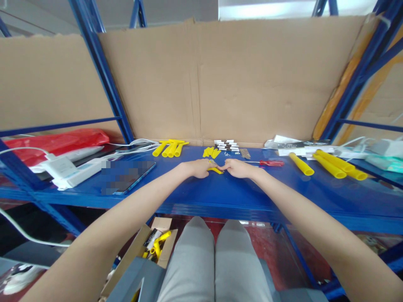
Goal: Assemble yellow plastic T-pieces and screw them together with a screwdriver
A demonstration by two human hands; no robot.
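Observation:
My left hand is closed around a small yellow plastic piece, low over the blue shelf top. From the other side my right hand meets it, fingers curled and a fingertip at the piece's right end. Whether that hand grips anything else is hidden. Just behind lie several short yellow pieces and a group of small white-and-black parts. A flat brownish piece is beside them. To the right of my right hand rests a screwdriver with a red handle.
Yellow tubular handles lie at back left and right. A dark tablet-like device, a white power strip and a red bag are on the left. Cardboard stands behind; an open box of yellow parts sits below.

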